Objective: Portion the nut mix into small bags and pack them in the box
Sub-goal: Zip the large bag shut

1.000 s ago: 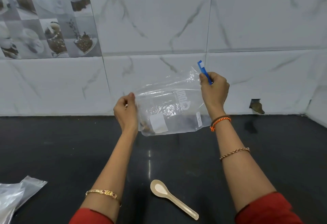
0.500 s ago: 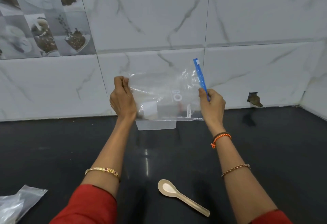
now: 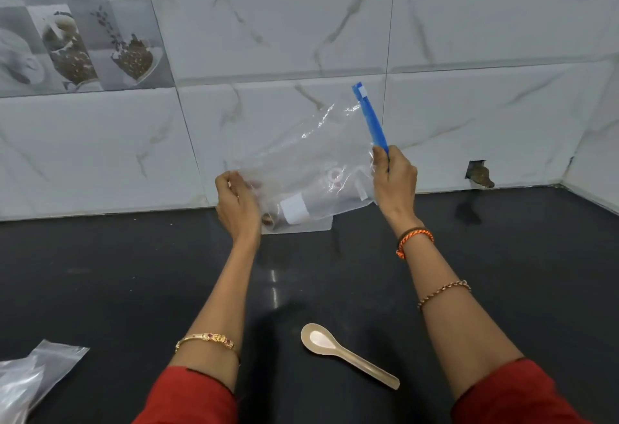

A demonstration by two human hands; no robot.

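Evidently, the left hand (image 3: 238,204) and right hand (image 3: 395,178) are both pinching the nearly empty zip bag (image 3: 311,169) at frame centre, spoon (image 3: 345,353) lying idle below, suggesting portioning is finishing and boxing is remaining.

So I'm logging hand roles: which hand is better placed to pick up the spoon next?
Probably the right hand. The spoon lies on the counter with its handle pointing toward the right arm, and the left hand grips the end of the bag where the nuts sit.
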